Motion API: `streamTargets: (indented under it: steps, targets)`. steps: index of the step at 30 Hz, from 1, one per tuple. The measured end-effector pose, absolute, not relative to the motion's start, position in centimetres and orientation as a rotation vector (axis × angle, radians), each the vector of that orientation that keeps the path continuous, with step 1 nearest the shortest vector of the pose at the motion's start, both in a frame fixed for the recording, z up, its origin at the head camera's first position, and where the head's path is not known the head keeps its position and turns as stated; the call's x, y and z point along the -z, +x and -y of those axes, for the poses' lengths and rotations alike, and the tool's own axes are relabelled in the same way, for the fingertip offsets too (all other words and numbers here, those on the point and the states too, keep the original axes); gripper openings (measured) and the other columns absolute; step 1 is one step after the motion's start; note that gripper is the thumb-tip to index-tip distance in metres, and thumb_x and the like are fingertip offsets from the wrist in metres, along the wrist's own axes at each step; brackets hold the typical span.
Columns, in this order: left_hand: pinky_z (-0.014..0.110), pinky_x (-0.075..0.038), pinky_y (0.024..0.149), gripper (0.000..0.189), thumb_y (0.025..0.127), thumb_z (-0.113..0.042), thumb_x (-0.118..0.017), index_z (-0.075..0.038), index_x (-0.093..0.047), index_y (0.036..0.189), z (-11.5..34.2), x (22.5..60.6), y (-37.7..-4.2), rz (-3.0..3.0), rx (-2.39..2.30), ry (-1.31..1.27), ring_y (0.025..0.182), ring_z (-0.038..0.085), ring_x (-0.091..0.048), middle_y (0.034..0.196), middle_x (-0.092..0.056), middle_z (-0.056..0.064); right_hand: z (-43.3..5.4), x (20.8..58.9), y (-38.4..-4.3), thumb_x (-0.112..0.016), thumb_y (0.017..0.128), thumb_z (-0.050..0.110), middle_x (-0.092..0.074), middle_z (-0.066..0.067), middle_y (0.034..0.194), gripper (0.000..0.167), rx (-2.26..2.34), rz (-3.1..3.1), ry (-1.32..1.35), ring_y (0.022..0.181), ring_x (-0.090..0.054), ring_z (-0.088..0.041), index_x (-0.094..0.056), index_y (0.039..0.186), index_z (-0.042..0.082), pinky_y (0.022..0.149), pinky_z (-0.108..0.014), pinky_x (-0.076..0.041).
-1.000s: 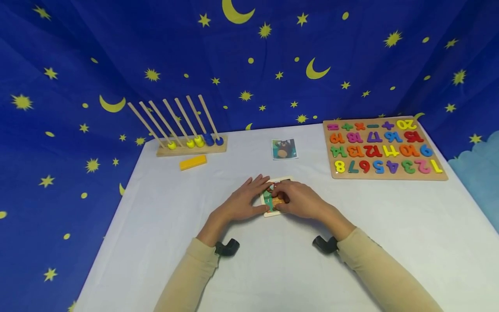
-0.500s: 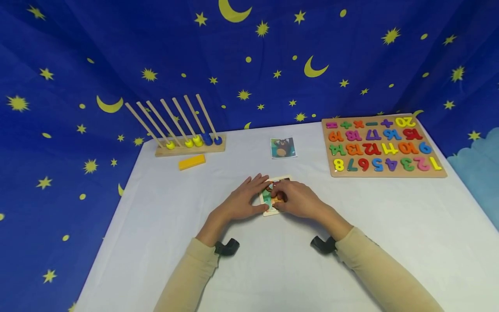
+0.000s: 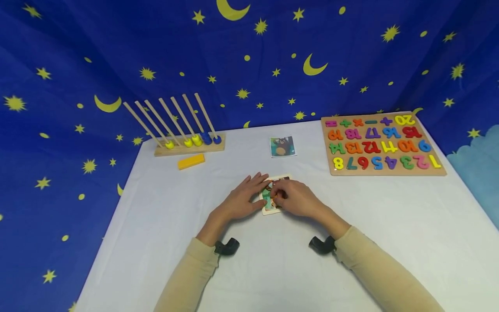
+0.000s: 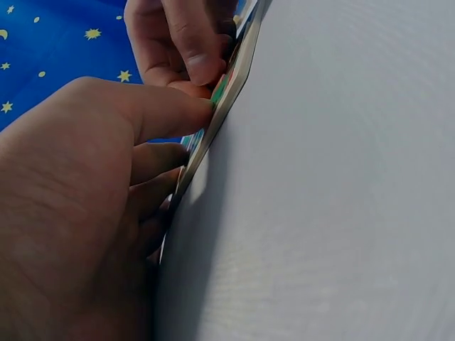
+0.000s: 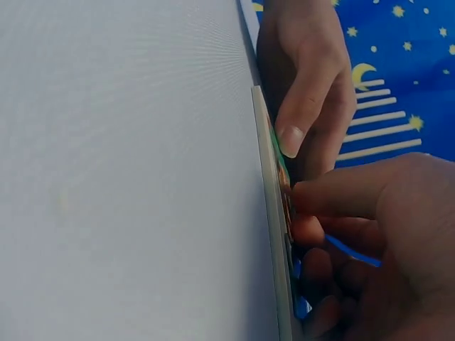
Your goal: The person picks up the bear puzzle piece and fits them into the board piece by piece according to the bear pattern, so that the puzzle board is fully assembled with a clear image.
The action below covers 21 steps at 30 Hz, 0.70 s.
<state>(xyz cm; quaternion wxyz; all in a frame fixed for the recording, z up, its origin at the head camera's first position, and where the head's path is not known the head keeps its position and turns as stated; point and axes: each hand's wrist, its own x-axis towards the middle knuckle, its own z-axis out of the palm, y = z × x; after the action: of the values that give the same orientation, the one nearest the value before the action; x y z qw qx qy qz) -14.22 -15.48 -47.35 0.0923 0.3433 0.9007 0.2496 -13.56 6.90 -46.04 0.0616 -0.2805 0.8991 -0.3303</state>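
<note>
A small picture puzzle board (image 3: 271,212) with a pale frame lies flat on the table, partly covered by both hands. My left hand (image 3: 242,200) rests along its left side, fingers extended over the upper part and thumb on the surface lower down. From the right, my right hand (image 3: 299,199) reaches over the board with curled fingers. In the right wrist view, that hand's thumb and forefinger meet the board (image 5: 266,163) face and seem to pinch a puzzle piece, mostly hidden by the fingers. Green and orange-brown artwork shows between the hands.
A bear picture card (image 3: 283,146) lies beyond the board. Back left stands a peg abacus (image 3: 189,149) with yellow and blue beads, a yellow block (image 3: 191,161) before it. A number puzzle (image 3: 383,147) lies back right. Star-patterned blue cloth (image 3: 218,52) hangs behind the table.
My right thumb has shifted slightly away from me across the board, and less orange artwork shows beside it. My left hand keeps its place. The head view has tilted slightly.
</note>
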Motion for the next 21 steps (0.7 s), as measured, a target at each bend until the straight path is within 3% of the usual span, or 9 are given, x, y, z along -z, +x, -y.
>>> streamTargets:
  steps: [11,21]
  targets:
    - [0.036,-0.006,0.116,0.060,0.097,-0.034,-0.056,-0.014,-0.036,0.150,15.27,47.04,-14.25,-2.665,-0.745,1.013,0.145,0.017,-0.011,0.157,-0.023,0.000,-6.67,45.96,-13.42,-0.069,0.081,0.010,-0.055,0.011,0.074,0.012,1.039,-2.725,-0.772,0.066,-0.052,-0.010,-0.067,0.080,0.021,0.060,-0.031,-0.042]
    - [0.036,-0.005,0.116,0.055,0.096,-0.026,-0.059,-0.020,-0.041,0.147,14.88,46.93,-14.17,-2.670,-0.813,0.904,0.144,0.015,-0.012,0.156,-0.026,-0.004,-6.46,46.06,-13.50,-0.068,0.079,0.010,-0.055,0.011,0.070,0.013,1.041,-2.733,-0.752,0.064,-0.051,-0.009,-0.065,0.078,0.023,0.058,-0.030,-0.041]
